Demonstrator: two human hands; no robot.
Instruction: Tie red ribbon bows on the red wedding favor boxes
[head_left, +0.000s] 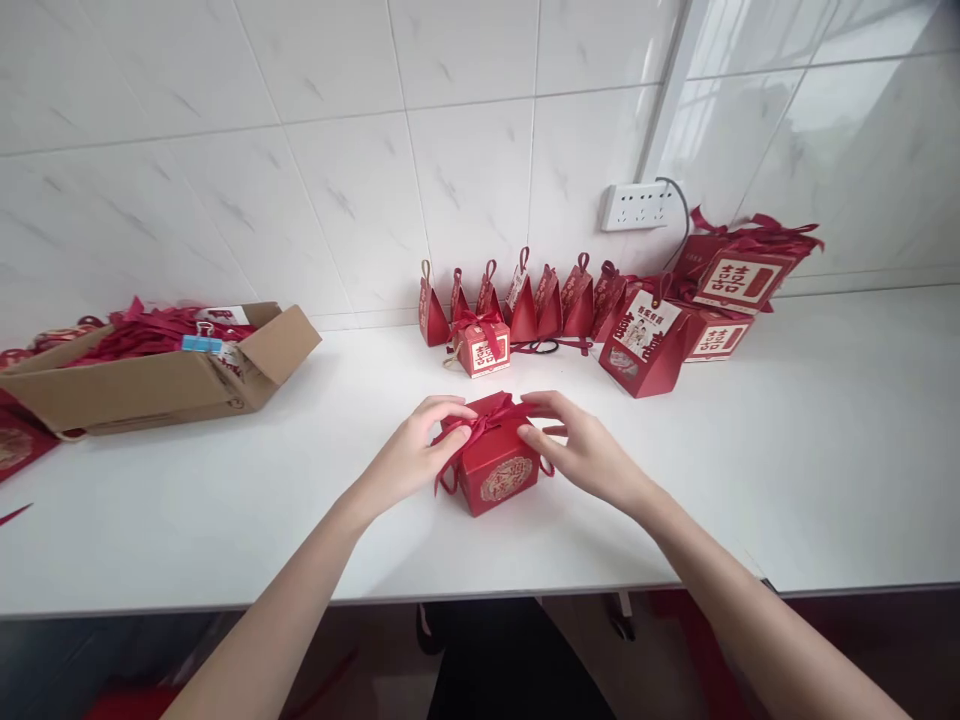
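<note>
A red gift box [476, 478] with a round gold emblem on its front stands on the white table, near the front edge. A dark red ribbon [491, 420] is tied in a bow across its top, and loops hang at both sides. From the left, my left hand [418, 438] pinches the bow's left part between thumb and fingers. My right hand [576, 440] has its fingers curled round the ribbon at the right, its thumb against the box's upper edge. The fingertips partly cover the bow.
Behind stands a smaller ribboned box [484, 348], before several upright triangular red boxes [523, 305]. At right are a larger triangular box [646, 345] and stacked gift boxes [742, 280]. A cardboard box [157, 395] of red ribbons sits left. A power strip [636, 207] is on the wall.
</note>
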